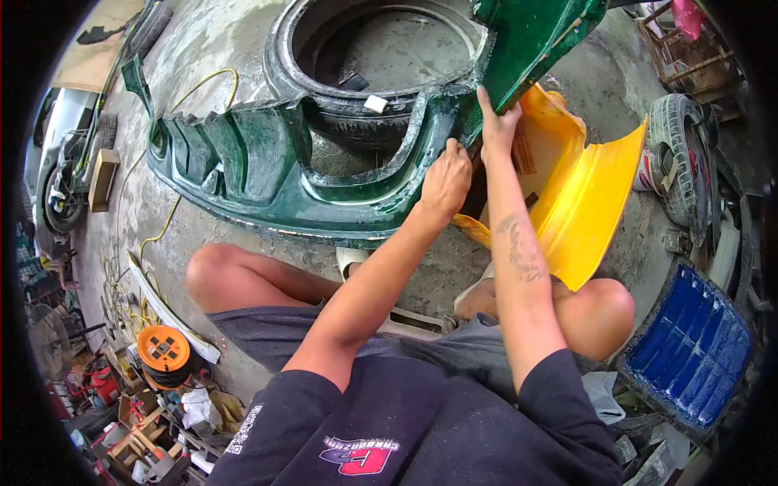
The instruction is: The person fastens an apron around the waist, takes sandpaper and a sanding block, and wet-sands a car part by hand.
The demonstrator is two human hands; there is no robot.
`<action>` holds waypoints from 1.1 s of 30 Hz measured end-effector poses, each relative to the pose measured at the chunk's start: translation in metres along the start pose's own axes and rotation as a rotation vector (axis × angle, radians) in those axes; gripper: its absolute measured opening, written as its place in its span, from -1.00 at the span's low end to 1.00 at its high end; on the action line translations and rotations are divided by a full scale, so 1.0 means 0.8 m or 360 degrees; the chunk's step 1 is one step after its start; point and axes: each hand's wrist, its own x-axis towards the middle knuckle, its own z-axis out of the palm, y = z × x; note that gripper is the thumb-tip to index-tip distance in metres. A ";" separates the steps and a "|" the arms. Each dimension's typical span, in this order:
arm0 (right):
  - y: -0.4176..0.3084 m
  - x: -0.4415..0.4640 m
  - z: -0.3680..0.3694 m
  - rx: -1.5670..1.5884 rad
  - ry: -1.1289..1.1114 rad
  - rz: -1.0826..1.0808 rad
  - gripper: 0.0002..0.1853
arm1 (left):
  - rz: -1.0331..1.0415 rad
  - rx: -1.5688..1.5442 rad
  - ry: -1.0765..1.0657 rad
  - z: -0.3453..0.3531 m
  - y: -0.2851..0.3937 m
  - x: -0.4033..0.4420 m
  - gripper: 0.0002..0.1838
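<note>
A green car bumper (267, 198), scuffed and dusty along its edges, spans the view before me and rests partly against a tire (356, 113). My right hand (498, 130) grips the bumper's edge on the right, thumb up along the green face and fingers behind it. Close beside it, my left hand (447, 180) is closed in a pinch against the bumper's corner. What those fingers hold, if anything, is hidden. A small white block (375, 104) lies on the tire's rim.
A yellow curved panel (587, 202) stands on the concrete by my right knee. An orange cable reel (164, 347) and clutter sit at lower left. Far right are another tire (677, 158) and a blue louvred panel (689, 348). A yellow cord (162, 231) crosses the floor.
</note>
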 end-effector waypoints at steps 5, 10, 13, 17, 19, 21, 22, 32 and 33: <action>0.017 0.024 -0.031 -0.0148 -0.0523 0.0157 -0.20 | -0.0028 0.0067 -0.0252 -0.022 0.004 -0.040 -0.88; 0.023 0.018 -0.030 0.0073 -0.0501 0.0385 -0.36 | 0.0005 0.0082 -0.0224 -0.001 0.001 -0.018 -0.90; 0.027 0.017 -0.034 0.0113 -0.0461 0.0473 -0.42 | 0.0014 0.0062 -0.0146 0.017 -0.001 0.023 -0.88; 0.020 0.013 -0.028 0.0174 -0.0385 0.0446 -0.45 | -0.0056 0.0016 -0.0304 -0.021 -0.004 -0.039 -0.81; 0.023 0.015 -0.029 0.0191 -0.0411 0.0504 -0.43 | -0.0003 0.0001 -0.0273 -0.016 -0.007 -0.032 -0.81; 0.026 0.012 -0.025 0.0172 -0.0313 0.0438 -0.52 | 0.0026 -0.0018 -0.0226 -0.002 -0.011 -0.012 -0.83; 0.029 0.013 -0.028 0.0257 -0.0354 0.0448 -0.54 | 0.0060 0.0001 -0.0213 0.014 -0.016 0.009 -0.85; 0.030 0.012 -0.024 0.0204 -0.0281 0.0386 -0.62 | 0.0048 -0.0101 -0.0108 0.002 -0.015 -0.014 -0.91; 0.033 0.014 -0.028 0.0187 -0.0328 0.0468 -0.61 | 0.0064 -0.0093 -0.0125 0.013 -0.016 0.008 -0.92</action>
